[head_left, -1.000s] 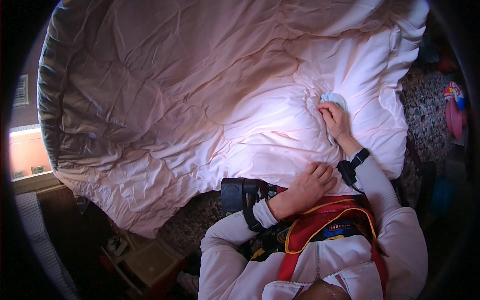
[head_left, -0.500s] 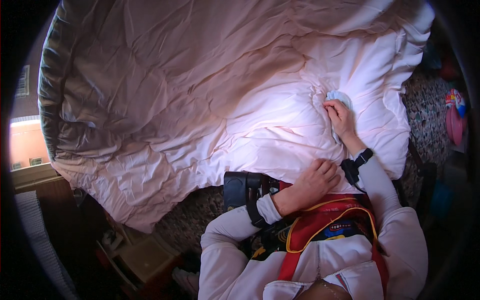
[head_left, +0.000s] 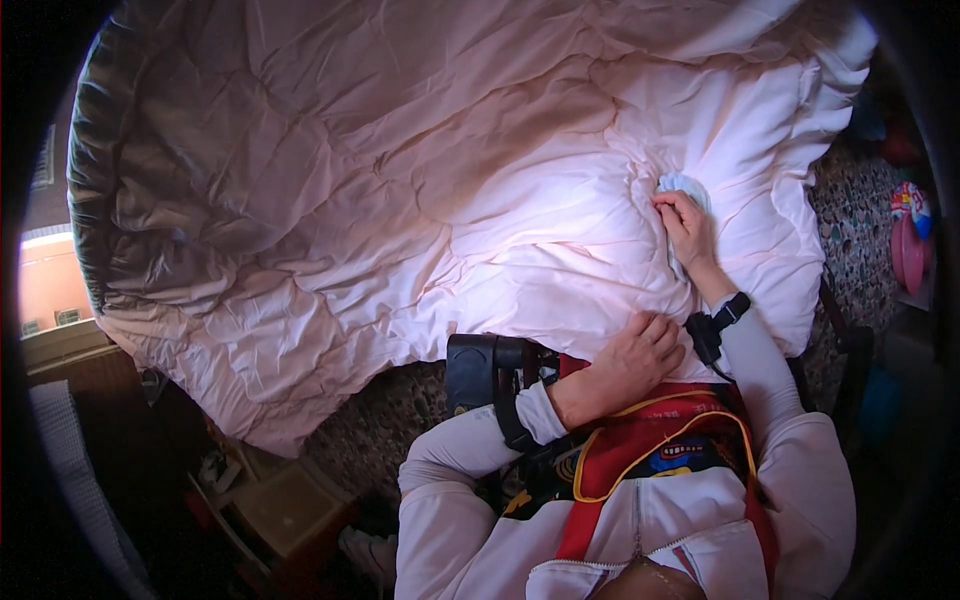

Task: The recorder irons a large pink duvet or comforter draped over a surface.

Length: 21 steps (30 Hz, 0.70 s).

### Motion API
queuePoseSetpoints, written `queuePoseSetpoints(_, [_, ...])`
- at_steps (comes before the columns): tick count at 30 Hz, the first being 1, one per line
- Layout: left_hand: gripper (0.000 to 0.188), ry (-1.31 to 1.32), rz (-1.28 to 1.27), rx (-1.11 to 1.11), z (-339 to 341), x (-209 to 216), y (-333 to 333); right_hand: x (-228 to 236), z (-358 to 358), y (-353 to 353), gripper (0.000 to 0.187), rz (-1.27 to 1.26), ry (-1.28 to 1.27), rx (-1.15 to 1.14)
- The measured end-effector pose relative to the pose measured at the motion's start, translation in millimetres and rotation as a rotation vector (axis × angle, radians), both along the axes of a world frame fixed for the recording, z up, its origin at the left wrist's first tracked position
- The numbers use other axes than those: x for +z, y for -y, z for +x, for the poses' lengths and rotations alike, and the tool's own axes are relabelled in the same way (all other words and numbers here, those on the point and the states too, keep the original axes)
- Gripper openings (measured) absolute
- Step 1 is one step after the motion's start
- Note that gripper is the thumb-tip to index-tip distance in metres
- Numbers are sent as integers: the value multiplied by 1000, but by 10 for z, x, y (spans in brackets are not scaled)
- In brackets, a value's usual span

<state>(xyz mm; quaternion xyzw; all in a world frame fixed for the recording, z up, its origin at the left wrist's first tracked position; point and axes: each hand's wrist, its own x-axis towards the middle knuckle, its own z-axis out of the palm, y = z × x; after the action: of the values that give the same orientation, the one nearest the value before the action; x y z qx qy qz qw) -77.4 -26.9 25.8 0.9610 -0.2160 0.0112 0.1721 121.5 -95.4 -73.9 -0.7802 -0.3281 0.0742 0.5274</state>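
A large pale pink quilt [head_left: 390, 200] lies spread and wrinkled in front of me. My right hand [head_left: 686, 225] rests on its right part, beside a puckered fold. Its thumb and fingers are pinched together, and whatever they hold is too small to make out. A small light-blue cloth [head_left: 690, 187] lies on the quilt, partly hidden under that hand. Closer to my body, my left hand [head_left: 637, 355] is closed at the near edge of the quilt, its fingers curled against the fabric.
A black case [head_left: 471, 372] sits by my left wrist. Brownish speckled floor [head_left: 860, 225] shows at the right, with a pink object [head_left: 908, 250] on that side. Down at the lower left are a wooden stool-like piece [head_left: 285, 505] and a light patterned cloth [head_left: 70, 460].
Both hands keep nearly the same places and poses. The right hand has shifted very slightly, and the whole view has moved a little.
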Motion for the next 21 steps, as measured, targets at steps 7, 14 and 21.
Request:
queuePoseSetpoints(7, [37,16,32,5,-6,-4,6,9,-6,-1,13,-7,-3,-3])
queuePoseSetpoints(14, [37,9,26,11,-1,13,8,18,-6,-2,13,0,-18,1])
queuePoseSetpoints(21, [37,-1,26,7,-2,14,6,23,-6,0,14,-12,3,8])
